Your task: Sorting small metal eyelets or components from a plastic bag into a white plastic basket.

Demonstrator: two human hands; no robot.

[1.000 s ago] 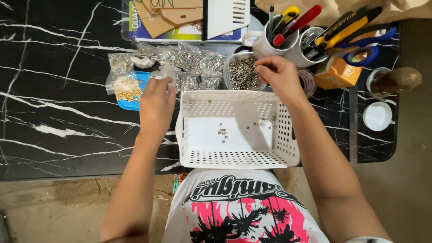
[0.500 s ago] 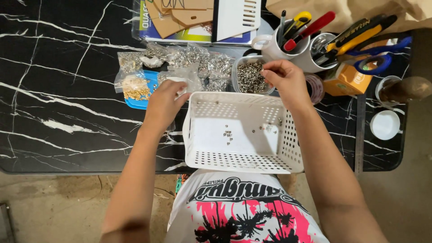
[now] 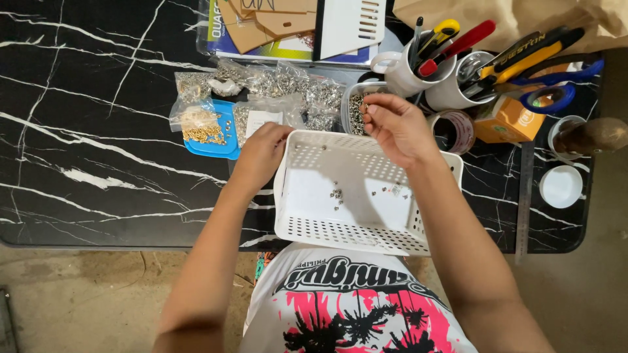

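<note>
**A:** What do I have on the head view right now?

**B:** I see a white perforated plastic basket (image 3: 366, 196) on the black marble-patterned table (image 3: 85, 131), at the near edge. A few small metal screws (image 3: 337, 195) lie loose on its floor, with more scattered toward the right wall.

**A:** And the hands?

**B:** My left hand (image 3: 261, 153) rests over the basket's far left corner, fingers curled down at the rim. I cannot tell whether it pinches anything. My right hand (image 3: 396, 127) hangs above the basket's far edge, thumb and fingertips drawn narrow together as if on something tiny; the piece itself is too small to make out.

**A:** What sits around them?

**B:** Just beyond the right hand is a clear tub of small metal parts (image 3: 356, 108). Left of that lie clear bags of hardware (image 3: 281, 85), and a bag of brass-coloured pieces rests on a blue lid (image 3: 219, 140). Behind the tub, white mugs (image 3: 409, 72) hold pens, cutters and blue-handled scissors (image 3: 549, 91). A tape roll (image 3: 454, 131) and an orange box (image 3: 507, 121) are to the right, a white cap (image 3: 561, 186) beyond.
</note>
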